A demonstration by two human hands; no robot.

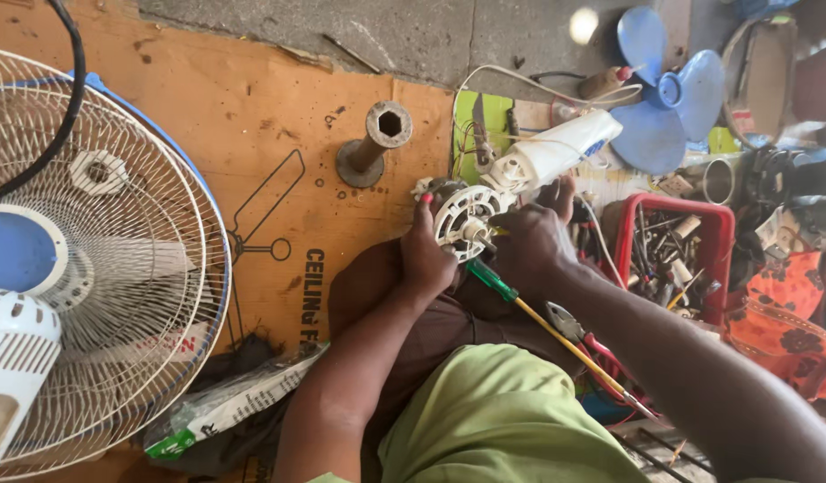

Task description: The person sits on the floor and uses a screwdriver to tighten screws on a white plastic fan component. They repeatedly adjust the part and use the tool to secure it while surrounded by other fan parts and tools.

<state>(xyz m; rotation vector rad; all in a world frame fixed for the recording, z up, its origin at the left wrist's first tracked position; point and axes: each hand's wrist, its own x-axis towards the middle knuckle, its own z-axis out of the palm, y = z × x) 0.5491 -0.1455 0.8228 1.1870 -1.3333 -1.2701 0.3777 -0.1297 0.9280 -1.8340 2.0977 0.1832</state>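
The left hand (pixel 428 255) holds the white fan motor (pixel 467 217) steady over the lap, while the right hand (pixel 531 243) seems closed on a green-handled screwdriver (pixel 492 279), its tip hidden

Both arms reaching forward from the bottom of the view, bare from the elbow down, converging near the middle. Left forearm rising steeply from lower centre, wrist straight. Left hand (pixel 424 255) turned back-up, fingers (pixel 425 207) curled forward and pressed closed around what it grips, one nail painted red. Right forearm coming in from the lower right corner at a slant, thicker in view, wrist slightly bent. Right hand (pixel 531 241) knuckles up, clenched in a grasp, one finger stretched farther out at the top. Hands just beside each other, almost touching.
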